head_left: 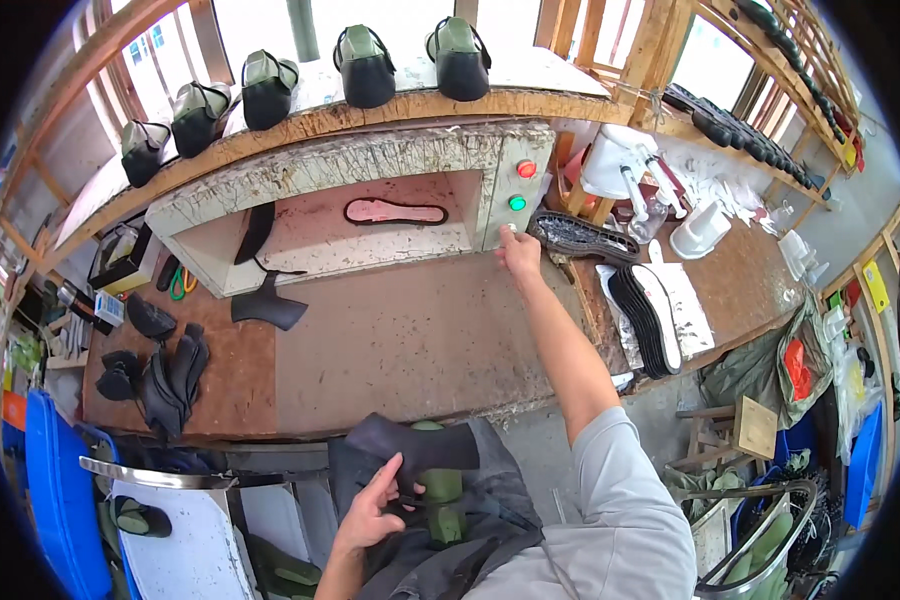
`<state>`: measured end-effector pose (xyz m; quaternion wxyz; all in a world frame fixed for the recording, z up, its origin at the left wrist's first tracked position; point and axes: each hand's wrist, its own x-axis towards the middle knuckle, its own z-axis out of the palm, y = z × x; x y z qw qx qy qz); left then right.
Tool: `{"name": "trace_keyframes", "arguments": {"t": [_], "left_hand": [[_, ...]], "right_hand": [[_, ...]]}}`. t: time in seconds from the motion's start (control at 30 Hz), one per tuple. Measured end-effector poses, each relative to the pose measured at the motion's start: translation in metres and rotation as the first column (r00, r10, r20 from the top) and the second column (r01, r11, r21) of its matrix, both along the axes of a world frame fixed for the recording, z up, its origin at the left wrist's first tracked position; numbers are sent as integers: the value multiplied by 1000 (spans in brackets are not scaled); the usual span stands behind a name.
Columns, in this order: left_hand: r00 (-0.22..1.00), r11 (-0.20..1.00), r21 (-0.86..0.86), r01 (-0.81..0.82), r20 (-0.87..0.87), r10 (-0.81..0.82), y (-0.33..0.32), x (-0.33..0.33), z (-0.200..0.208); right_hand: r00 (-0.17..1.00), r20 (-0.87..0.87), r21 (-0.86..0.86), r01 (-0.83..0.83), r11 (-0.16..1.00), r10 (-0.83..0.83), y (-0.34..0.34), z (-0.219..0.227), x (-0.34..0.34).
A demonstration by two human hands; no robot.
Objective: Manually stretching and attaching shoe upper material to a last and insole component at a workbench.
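Note:
My right hand [520, 252] reaches out to the front panel of a pale, stained metal box [325, 150], its bunched fingers at a small knob [506, 229] below a red and a green button. On the box's pink floor lies a dark-edged shoe sole [395, 212]. Over my lap, my left hand [373, 508] is at a black rubber piece [425, 445] with its narrow strip between the fingers; the index finger points upward. Under that piece a green shoe [446, 500] partly shows on dark cloth. Another black rubber piece [268, 304] rests at the box's front left edge.
Black curved pieces [175, 375] lie on the bench's left side, near green-handled scissors [182, 283]. To the right are stacked insoles [645, 318], a black outsole [584, 237] and a white jug [700, 228]. Several green-and-black shoes [365, 68] line the shelf above.

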<state>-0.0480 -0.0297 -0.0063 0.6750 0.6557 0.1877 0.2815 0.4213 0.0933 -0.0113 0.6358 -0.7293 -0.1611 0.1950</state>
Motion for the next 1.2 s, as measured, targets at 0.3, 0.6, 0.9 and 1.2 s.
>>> {"name": "trace_keyframes", "arguments": {"t": [0.3,0.6,0.9,1.2], "left_hand": [[893,696,-614,-373,-34,449,3,7,-4],[881,744,-518,-422,-40,472,-21,7,3],[893,891,-58,-450,-63,446,-37,13,15],[949,845,-435,-311,-86,304,-14,13,10]], "right_hand": [[992,115,-39,52,998,-48,6,-12,13],[889,23,-112,-452,885,458,-72,30,-104],[522,-460,259,-695,671,718,-207,46,-240],[549,-573,137,-668,731,609,-222,34,-260]]}}
